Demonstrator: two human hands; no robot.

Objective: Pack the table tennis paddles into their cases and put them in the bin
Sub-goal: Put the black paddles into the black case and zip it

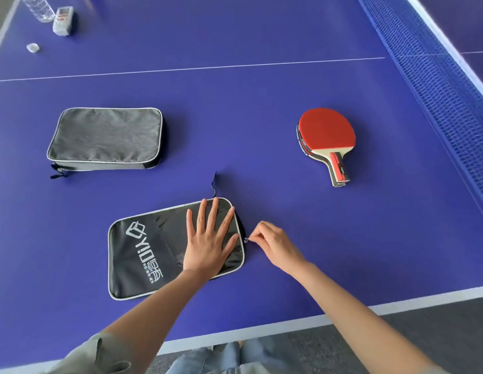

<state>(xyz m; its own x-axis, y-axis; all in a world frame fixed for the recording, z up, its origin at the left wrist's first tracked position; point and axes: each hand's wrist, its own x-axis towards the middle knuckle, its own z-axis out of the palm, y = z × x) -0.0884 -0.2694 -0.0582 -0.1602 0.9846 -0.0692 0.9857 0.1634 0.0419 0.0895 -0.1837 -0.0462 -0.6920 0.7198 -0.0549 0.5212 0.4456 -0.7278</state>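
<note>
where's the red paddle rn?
In the head view the red paddle lies flat on the blue table, right of centre near the net, stacked on another paddle, beyond the right hand, handle toward the person.

One head-worn view looks forward and steeply down from above the near edge of the blue table [261, 90], close enough that both forearms enter from the bottom of the frame; it faces across the table, whose net [434, 85] crosses the upper right corner; floor shows beneath the table's near edge; wide-angle bending curves the table's lines.
</note>
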